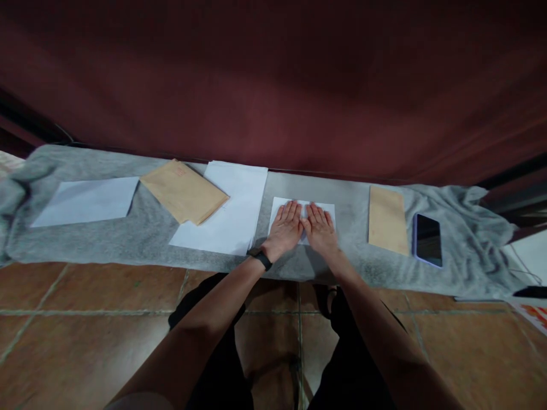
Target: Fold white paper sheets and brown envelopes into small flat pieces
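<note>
Both my hands lie flat, side by side, on a small folded white paper (329, 209) on the grey cloth (141, 233). My left hand (285, 226) has its fingers stretched out and pressed on the paper's left half; a black band sits on its wrist. My right hand (319, 228) rests the same way on the right half, fingers out, thumbs nearly touching. Neither hand grips anything.
A stack of white sheets (233, 210) lies just left of my hands, with brown envelopes (183, 191) overlapping it. Further left is a white envelope (88, 200). To the right lie a brown envelope (387, 219) and a phone (428, 239). Dark red wall behind; tiled floor below.
</note>
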Available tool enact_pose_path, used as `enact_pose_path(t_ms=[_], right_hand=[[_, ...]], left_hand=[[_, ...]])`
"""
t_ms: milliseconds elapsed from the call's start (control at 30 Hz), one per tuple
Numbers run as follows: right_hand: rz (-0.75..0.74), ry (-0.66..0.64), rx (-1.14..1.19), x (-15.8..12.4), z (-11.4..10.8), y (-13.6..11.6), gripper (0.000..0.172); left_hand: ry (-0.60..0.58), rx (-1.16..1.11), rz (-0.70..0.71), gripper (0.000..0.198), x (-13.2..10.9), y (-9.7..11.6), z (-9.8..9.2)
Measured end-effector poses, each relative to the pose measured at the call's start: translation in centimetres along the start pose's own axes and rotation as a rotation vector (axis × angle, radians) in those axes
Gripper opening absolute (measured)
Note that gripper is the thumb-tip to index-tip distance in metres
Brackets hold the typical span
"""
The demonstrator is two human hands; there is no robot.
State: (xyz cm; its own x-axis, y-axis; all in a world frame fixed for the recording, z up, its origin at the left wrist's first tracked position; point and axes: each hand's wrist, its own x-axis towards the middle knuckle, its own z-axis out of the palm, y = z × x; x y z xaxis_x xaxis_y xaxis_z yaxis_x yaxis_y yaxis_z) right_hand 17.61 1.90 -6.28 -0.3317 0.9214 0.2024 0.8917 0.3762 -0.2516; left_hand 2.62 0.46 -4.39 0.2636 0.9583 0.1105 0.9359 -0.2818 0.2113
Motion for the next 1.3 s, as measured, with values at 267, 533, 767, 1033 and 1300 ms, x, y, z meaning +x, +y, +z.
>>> enact_pose_path(t_ms=[267,533,767,1033,1300], right_hand=[[0.064,0.079,-0.084,0.2,0.3,2.4,0.063],[0.112,0.112,-0.144,-0.3,0.1,4.0,0.063],[0.139,0.088,-0.168,-0.8,-0.6,5.1,0.064],[0.239,0.108,-0.183,-1.3,-1.7,6.6,0.063],[0.075,0.073,0.014,-1.0,-1.8,3.2,0.06]], left_hand=[[0.042,0.052,-0.104,0.065,0.6,-0.6,0.3],[-0.032,0.122,-0.209,0.078,0.3,-0.1,-0.4],[-0.048,0.125,-0.225,0.079,0.0,-0.1,-0.7],[0.024,0.12,-0.183,0.075,-0.2,-0.2,-0.8],[0.107,-0.012,0.065,0.061,-2.0,1.7,0.2]])
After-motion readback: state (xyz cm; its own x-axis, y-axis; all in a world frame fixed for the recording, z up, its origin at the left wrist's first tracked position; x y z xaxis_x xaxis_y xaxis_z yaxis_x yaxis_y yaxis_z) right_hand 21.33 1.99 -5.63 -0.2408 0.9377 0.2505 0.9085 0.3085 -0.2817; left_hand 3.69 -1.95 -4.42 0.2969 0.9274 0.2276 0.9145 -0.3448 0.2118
